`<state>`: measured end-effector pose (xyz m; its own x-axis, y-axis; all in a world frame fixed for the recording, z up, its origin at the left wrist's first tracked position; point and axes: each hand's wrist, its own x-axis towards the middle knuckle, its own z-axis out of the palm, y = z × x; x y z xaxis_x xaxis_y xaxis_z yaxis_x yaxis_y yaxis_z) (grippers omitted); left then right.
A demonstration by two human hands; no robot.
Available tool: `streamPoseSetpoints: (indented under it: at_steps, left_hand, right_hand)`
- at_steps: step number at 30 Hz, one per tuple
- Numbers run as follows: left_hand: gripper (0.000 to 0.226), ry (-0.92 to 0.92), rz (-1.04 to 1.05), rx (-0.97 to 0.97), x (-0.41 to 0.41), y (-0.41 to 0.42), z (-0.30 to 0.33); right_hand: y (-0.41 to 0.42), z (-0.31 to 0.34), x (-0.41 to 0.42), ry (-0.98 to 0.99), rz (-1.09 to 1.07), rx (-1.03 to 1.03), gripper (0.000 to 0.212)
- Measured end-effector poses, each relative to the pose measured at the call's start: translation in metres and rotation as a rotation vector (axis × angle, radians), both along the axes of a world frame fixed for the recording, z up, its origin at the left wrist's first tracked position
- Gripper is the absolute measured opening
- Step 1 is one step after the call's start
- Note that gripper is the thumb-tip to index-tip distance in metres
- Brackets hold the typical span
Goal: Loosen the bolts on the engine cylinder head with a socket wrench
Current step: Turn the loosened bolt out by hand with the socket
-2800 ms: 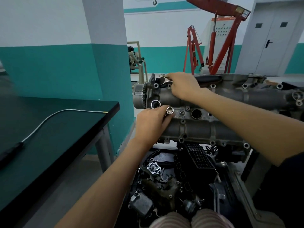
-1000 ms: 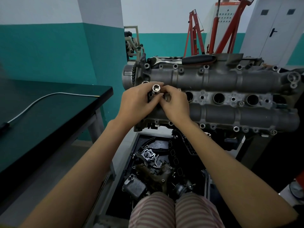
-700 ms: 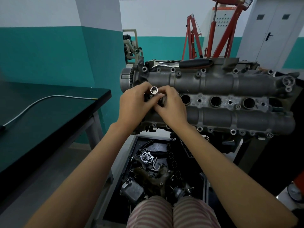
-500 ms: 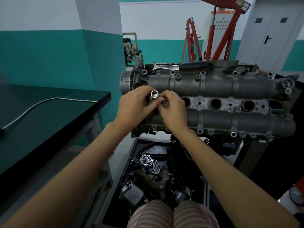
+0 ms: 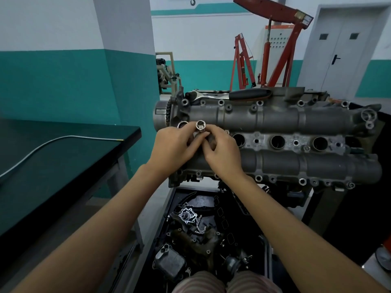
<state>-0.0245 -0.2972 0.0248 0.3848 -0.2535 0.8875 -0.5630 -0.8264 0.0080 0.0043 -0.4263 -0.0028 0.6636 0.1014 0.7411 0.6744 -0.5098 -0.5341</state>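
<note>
The grey cylinder head (image 5: 296, 121) lies across the middle of the view, with bolts along its edges. My left hand (image 5: 172, 149) and my right hand (image 5: 222, 153) meet over its left end. Between their fingertips they pinch a shiny socket (image 5: 200, 125), open end facing up. What sits under the socket is hidden by the fingers. The ratchet wrench (image 5: 232, 94), chrome head and black handle, lies on the far edge of the head, apart from both hands.
A dark green workbench (image 5: 53, 161) with a thin grey cable (image 5: 42, 144) stands at left. Below the head is a black tray of engine parts (image 5: 201, 233). A red engine crane (image 5: 275, 49) and a grey door (image 5: 338, 49) are behind.
My right hand left the wrench on the far edge and came to join my left hand on the socket. Over the last second both hands stay there with small finger movements.
</note>
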Motion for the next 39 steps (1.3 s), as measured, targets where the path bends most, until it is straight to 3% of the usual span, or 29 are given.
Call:
streamPoseSetpoints:
  at_steps: [6,10,17,27,31,35,39]
  left_hand:
    - [0.016,0.067,-0.06,-0.043,0.0,0.001,0.003]
    - [0.012,0.099,-0.084,-0.084,0.002,0.001,0.002]
    - [0.033,0.028,0.028,-0.24,0.001,-0.011,-0.003]
    - [0.027,0.012,-0.02,-0.135,0.0,-0.005,-0.005]
    - [0.033,0.012,0.029,-0.265,0.003,-0.011,-0.004]
    - [0.037,0.0,0.022,-0.233,0.002,-0.011,-0.006]
    - [0.03,-0.009,-0.035,-0.198,-0.001,-0.009,-0.006]
  right_hand:
    - [-0.001,0.003,-0.002,0.022,0.007,-0.035,0.028]
    - [0.001,0.004,-0.001,0.043,0.001,0.02,0.017]
    - [0.002,0.007,0.0,0.112,-0.027,0.108,0.027]
    - [0.0,-0.001,-0.001,0.107,-0.01,0.004,0.003]
    - [0.001,0.003,0.001,0.135,-0.038,0.023,0.014]
    - [0.002,0.007,0.003,0.192,-0.007,0.072,0.022]
    - [0.0,0.002,-0.001,0.108,0.002,0.029,0.008]
